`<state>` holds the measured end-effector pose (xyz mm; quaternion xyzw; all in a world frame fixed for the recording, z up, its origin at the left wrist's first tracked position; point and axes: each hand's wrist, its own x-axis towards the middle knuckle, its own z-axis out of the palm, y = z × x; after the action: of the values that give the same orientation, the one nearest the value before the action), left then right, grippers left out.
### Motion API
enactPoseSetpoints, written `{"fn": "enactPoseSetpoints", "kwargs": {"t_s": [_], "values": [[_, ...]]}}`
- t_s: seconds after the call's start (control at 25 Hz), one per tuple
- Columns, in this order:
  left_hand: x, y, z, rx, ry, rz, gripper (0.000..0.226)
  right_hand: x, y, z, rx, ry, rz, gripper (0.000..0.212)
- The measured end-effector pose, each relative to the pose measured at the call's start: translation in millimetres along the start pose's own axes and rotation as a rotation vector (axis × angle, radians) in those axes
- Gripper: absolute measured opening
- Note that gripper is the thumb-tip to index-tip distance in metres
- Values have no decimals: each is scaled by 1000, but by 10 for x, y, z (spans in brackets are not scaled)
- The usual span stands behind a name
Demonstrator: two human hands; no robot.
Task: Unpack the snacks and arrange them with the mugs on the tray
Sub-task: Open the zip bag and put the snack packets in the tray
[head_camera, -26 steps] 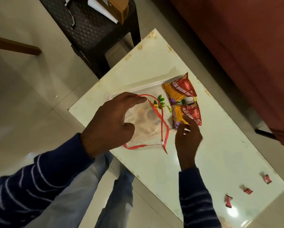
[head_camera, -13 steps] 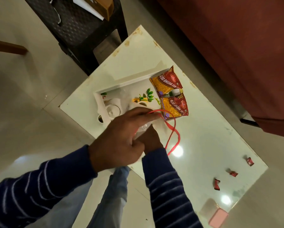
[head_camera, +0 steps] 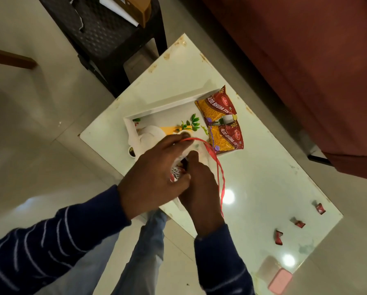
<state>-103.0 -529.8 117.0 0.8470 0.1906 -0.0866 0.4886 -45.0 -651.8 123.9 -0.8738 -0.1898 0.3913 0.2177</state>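
- The left hand (head_camera: 154, 175) pinches the mouth of a clear zip bag (head_camera: 179, 167), fingers curled onto its red zip strip (head_camera: 217, 167) — the strip loops out loose to the right, over the table.
- The right hand (head_camera: 199, 184) is pushed into the bag's opening; its fingertips are hidden, so I cannot tell whether it has closed on a snack. Small red-and-white wrappers show inside, between the two hands.
- The bag hangs just over the near edge of the white tray (head_camera: 157, 112), which lies on the glossy white table (head_camera: 274, 188).
- Two aloo bhujia sev packets (head_camera: 218, 107) (head_camera: 226, 138) already lie at the tray's right end, one beside the other. A white mug (head_camera: 150, 135) sits at the left end; part of it is covered by the left hand.
- Handling, as a judgement: the bag is thin, limp film and likely slippery, so the stiffer zip strip is the sound place to hold. The sev packets are light, puffed and crushable — best taken by a sealed end seam.
- Room: the tray's middle, with its leaf print, looks open for more items. The table's near edge sits right under the wrists, so anything dropped there could fall to the floor.
- Three small red sweets (head_camera: 278, 237) (head_camera: 299, 223) (head_camera: 320, 208) lie well apart on the table's right side; a pink object (head_camera: 281, 282) rests at its near corner.
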Motion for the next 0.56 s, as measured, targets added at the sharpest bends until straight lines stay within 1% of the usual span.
{"fn": "enactPoseSetpoints", "kwargs": {"t_s": [0.04,0.08,0.16,0.24,0.32,0.4,0.48,0.56], "values": [[12,-27,-19,17,28,-7,64,-84,-12,-15,-113,27,13,34],[16,-51,-31,34,48,-12,60,-190,-22,-80,-175,59,8,35],[14,-120,-56,48,66,-39,58,-434,-15,-243,-100,146,-27,31],[12,-190,-85,52,80,-79,62,-564,43,-486,167,165,26,29],[-8,-241,-111,52,87,-111,62,-557,198,-691,484,142,68,30],[-56,-262,-126,38,86,-164,65,-485,360,-805,709,128,130,30],[-120,-288,-152,43,83,-180,65,-366,518,-822,868,133,182,29],[-192,-329,-172,96,78,-175,67,-217,679,-819,952,133,214,29]]}}
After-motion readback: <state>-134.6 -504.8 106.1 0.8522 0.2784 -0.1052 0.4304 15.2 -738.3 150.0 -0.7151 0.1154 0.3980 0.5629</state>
